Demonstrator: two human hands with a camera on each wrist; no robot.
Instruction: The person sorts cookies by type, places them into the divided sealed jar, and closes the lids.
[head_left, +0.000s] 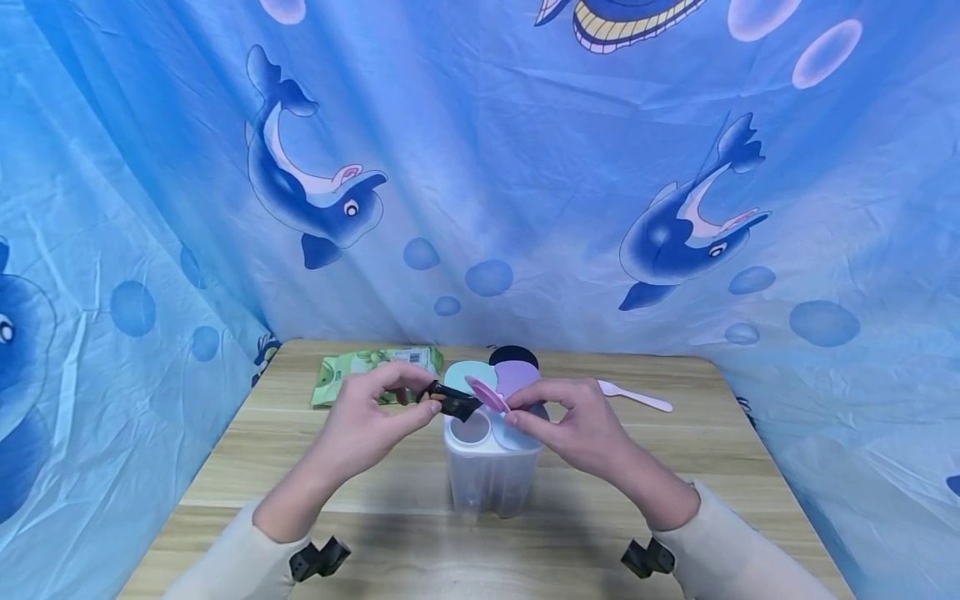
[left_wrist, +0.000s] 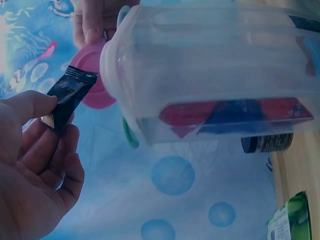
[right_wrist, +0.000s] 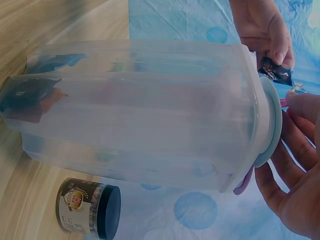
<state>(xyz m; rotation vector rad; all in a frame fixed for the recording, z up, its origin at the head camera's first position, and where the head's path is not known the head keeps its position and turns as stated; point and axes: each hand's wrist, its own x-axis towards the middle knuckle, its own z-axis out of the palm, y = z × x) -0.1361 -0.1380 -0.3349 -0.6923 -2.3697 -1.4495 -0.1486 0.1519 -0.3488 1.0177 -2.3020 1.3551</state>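
Note:
A clear plastic container [head_left: 487, 483] with several compartments stands upright on the table, small packets showing inside it in both wrist views. Its round opening [head_left: 470, 430] at the front left is uncovered. Just above it, my left hand [head_left: 375, 417] pinches a small black packet [left_wrist: 70, 97] between thumb and fingers. My right hand [head_left: 573, 417] pinches a pink lid [head_left: 487, 395] by its edge, tilted up beside the opening. Mint [head_left: 468, 374], purple [head_left: 517, 375] and light blue [right_wrist: 270, 122] lids cover other compartments.
A green bag [head_left: 337, 375] lies at the back left of the wooden table [head_left: 337, 533]. Behind the container stands a jar with a black lid [right_wrist: 107, 212]. A white fork-like utensil [head_left: 637, 397] lies to the right. A blue dolphin-print curtain [head_left: 480, 167] surrounds the table.

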